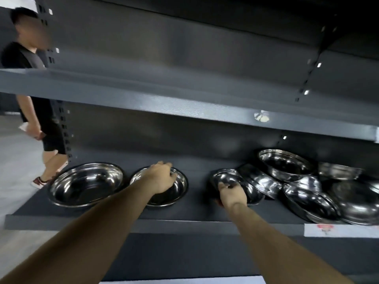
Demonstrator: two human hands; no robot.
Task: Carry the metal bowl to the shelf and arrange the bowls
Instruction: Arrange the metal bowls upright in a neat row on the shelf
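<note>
Two bowls stood upright on the dark shelf [123, 214]: the left hand [161, 178] lay loosely curled on the second bowl [180, 187], with a larger bowl [86, 184] just left of it. The right hand [231, 194] gripped a small tilted bowl [226, 178]. Further right, a jumbled heap of bowls [307, 187] apparently remained unsorted; a bystander [32, 83] stood beyond the left hand.

Head view: looks forward-down, close on shelf [143, 223] front.
</note>
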